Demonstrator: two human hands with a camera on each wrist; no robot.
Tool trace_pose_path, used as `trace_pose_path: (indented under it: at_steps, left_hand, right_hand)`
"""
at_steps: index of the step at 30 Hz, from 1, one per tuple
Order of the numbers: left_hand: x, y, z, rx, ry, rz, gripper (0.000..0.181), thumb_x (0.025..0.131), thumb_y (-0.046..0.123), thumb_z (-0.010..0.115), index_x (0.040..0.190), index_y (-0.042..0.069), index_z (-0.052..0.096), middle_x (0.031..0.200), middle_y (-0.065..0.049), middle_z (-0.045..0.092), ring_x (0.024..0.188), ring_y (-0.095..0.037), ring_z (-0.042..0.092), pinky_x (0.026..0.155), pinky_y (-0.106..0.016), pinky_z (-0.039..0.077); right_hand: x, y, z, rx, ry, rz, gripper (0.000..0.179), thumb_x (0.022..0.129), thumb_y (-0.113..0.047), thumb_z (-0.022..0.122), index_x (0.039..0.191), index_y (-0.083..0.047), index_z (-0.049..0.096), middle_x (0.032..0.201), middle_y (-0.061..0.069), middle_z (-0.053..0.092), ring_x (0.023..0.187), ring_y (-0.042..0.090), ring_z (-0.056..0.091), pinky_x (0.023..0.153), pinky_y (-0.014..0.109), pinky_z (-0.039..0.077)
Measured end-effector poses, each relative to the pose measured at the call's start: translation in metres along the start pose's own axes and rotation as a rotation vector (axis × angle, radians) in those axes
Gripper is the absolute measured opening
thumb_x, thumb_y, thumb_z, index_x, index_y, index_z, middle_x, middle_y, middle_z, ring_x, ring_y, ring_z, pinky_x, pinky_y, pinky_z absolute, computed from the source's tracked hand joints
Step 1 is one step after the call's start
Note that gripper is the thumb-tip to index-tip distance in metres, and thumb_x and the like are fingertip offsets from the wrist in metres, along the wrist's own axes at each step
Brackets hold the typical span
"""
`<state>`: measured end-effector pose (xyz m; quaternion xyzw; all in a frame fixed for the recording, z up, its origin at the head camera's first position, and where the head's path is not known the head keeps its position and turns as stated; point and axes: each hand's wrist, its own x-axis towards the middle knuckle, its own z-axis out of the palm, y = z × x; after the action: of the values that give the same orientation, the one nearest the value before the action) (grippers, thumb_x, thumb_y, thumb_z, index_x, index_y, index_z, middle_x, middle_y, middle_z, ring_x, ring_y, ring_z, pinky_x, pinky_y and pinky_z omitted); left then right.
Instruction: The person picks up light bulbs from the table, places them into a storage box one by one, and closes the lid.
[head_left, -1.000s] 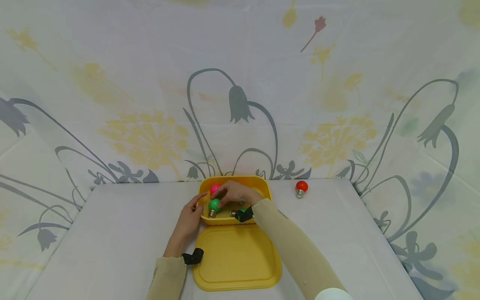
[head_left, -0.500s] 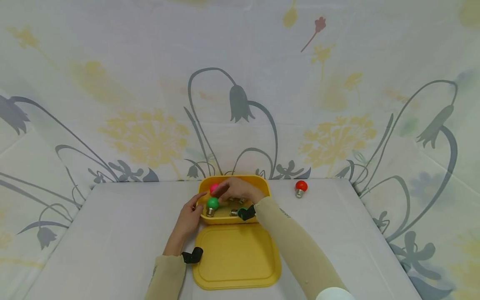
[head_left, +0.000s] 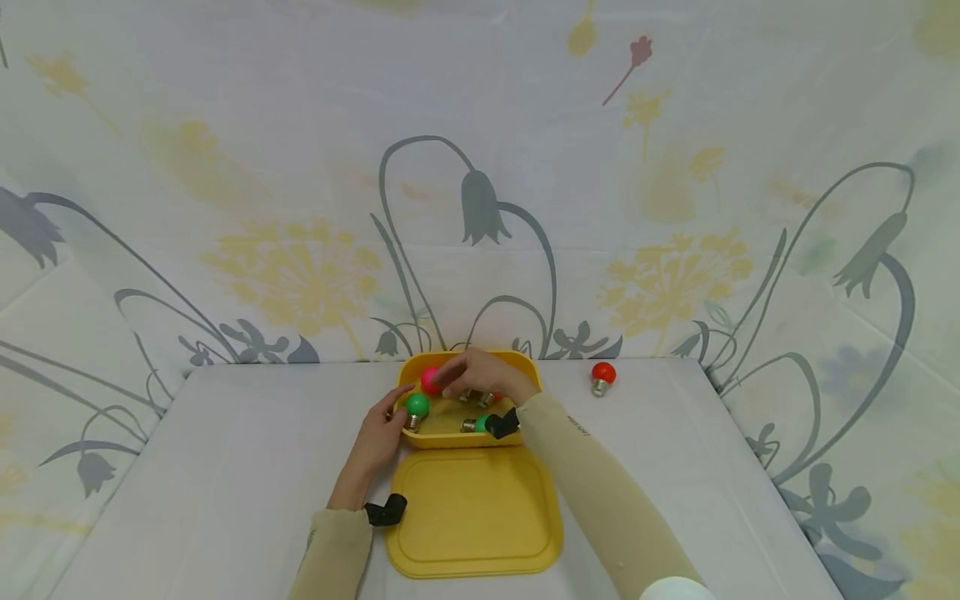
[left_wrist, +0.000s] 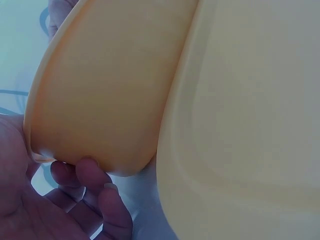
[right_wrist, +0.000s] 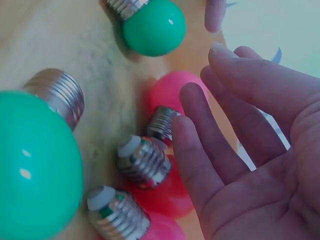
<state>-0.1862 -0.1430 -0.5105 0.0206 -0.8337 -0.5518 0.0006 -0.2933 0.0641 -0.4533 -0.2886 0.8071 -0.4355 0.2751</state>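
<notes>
My left hand (head_left: 381,433) holds the left end of a yellow plastic box (head_left: 450,442). In the left wrist view its curled fingers (left_wrist: 92,175) touch the box's outer wall. Inside the box, my right hand (head_left: 480,375) hovers over the back part, holding nothing; its fingers are spread apart in the right wrist view. A green light bulb (head_left: 417,406) is by the left wall, and a pink bulb (head_left: 431,380) lies behind it. Another green bulb (right_wrist: 40,165) is partly hidden by the right wrist strap in the head view. A red bulb (right_wrist: 162,192) and a second pink bulb (right_wrist: 162,227) lie along the back.
A yellow lid (head_left: 476,512) lies flat in front of the box. One more red bulb (head_left: 603,373) lies on the white table (head_left: 247,467), right of the box. A flower-patterned cloth (head_left: 480,125) hangs behind the table.
The green bulb beside my right thumb has shifted left toward the box wall, and my right hand has drawn away from it, slightly back and right. My left hand stays in place.
</notes>
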Motion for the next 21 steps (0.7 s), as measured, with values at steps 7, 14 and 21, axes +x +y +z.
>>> trace_pose_path:
  at_steps: [7,14,21]
  left_hand:
    - [-0.001,0.001,0.001,0.005,0.010,-0.020,0.044,0.100,0.013,0.046,0.143,0.015,0.055,0.080,-0.006,0.040,0.078,-0.023,0.044,0.072,-0.035,0.036]
    - [-0.001,0.002,0.001,-0.015,0.003,-0.040,0.045,0.100,0.013,0.046,0.144,0.016,0.054,0.111,-0.013,0.054,0.096,-0.027,0.048,0.078,-0.037,0.038]
    - [-0.001,0.001,0.000,-0.014,-0.001,-0.037,0.045,0.100,0.011,0.046,0.144,0.016,0.054,0.123,-0.016,0.053,0.109,-0.030,0.046,0.085,-0.042,0.035]
  right_hand:
    - [-0.009,0.001,-0.009,-0.014,0.024,-0.026,0.033,0.092,-0.006,0.068,0.124,0.000,0.068,0.120,0.013,0.068,0.101,0.017,0.065,0.091,0.039,0.052]
    - [-0.013,0.008,-0.021,0.010,0.057,-0.059,0.031,0.090,-0.002,0.068,0.121,0.002,0.069,0.118,0.015,0.069,0.102,0.016,0.066,0.091,0.030,0.051]
    - [-0.027,0.009,-0.033,0.007,0.079,-0.038,0.031,0.092,-0.001,0.066,0.123,0.003,0.068,0.122,0.019,0.066,0.107,0.022,0.065,0.094,0.032,0.050]
